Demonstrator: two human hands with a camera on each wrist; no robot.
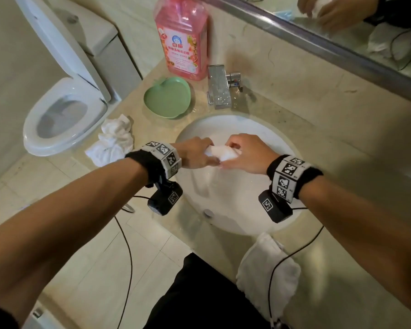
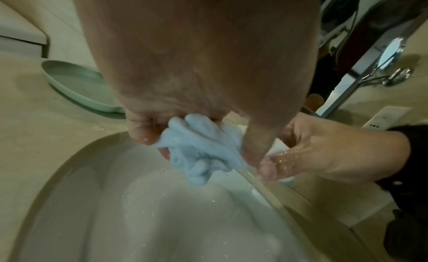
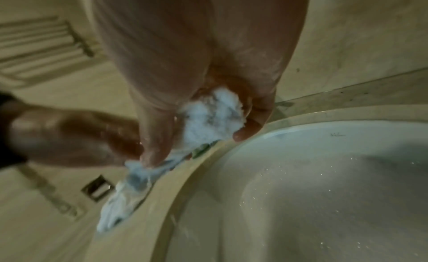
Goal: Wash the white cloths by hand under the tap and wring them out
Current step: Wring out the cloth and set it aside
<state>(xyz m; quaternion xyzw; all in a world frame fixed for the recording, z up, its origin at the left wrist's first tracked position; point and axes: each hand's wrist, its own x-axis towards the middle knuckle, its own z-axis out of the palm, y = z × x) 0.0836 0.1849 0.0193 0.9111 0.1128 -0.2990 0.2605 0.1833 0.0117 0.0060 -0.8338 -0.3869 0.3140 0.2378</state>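
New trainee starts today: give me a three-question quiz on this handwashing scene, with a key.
1. True or false: both hands grip the same white cloth over the basin.
2. Which item stands nearest the tap? A) green dish B) pink detergent bottle C) crumpled cloth
3. Fill in: a folded towel lies on the counter at the basin's ____ edge, closest to the person.

Key
1. True: left hand and right hand each hold one end.
2. B
3. near
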